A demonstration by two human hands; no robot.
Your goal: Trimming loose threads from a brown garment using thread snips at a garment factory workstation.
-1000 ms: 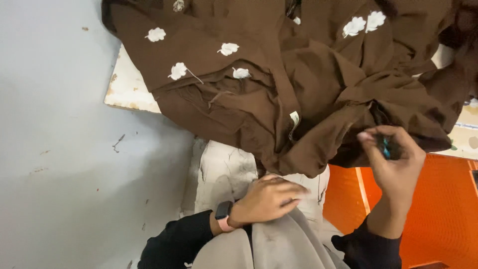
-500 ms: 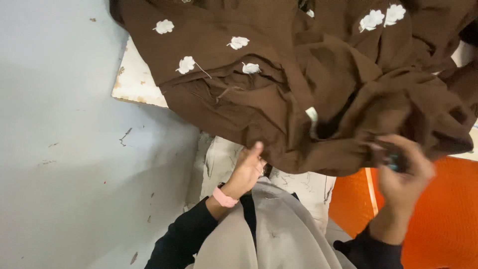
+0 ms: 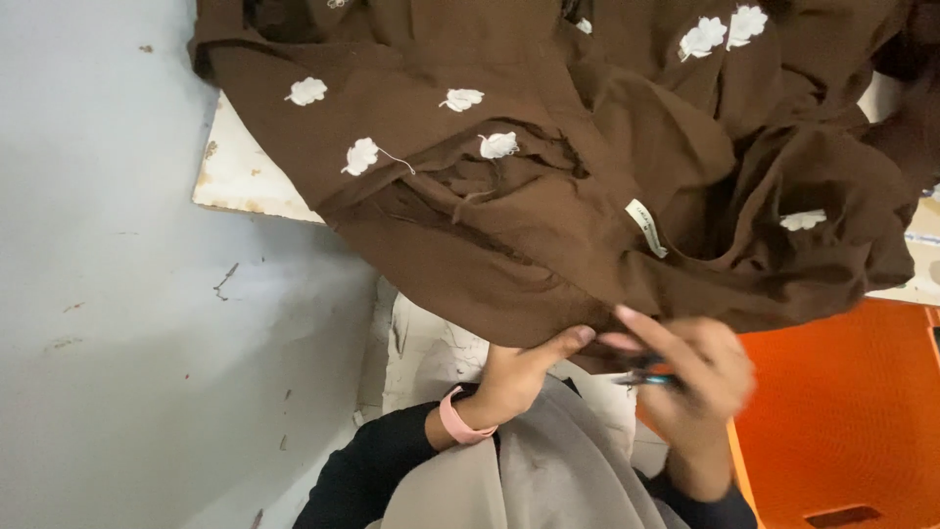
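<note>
A big brown cloth (image 3: 548, 196) with white sewn-on leaves (image 3: 361, 156) lies in a heap over a white board (image 3: 240, 176). Its lower edge hangs down to both hands.

The left hand (image 3: 524, 367) sits under that edge. Its thumb sticks up and touches the brown cloth, and the other fingers are curled in below, so I cannot tell what they hold. A pink band (image 3: 458, 419) goes round the wrist.

The right hand (image 3: 690, 372) is just beside the left one, also at the cloth's edge. It is blurry. Its fingers are bent and pinch a small tool (image 3: 641, 377) with a blue-green bit (I cannot tell what kind of tool). One long finger points left along the cloth.

A small white tag (image 3: 646, 227) shows on the cloth above the hands. An orange crate (image 3: 842, 411) sits to the right. The grey floor (image 3: 108, 323) is on the left.
</note>
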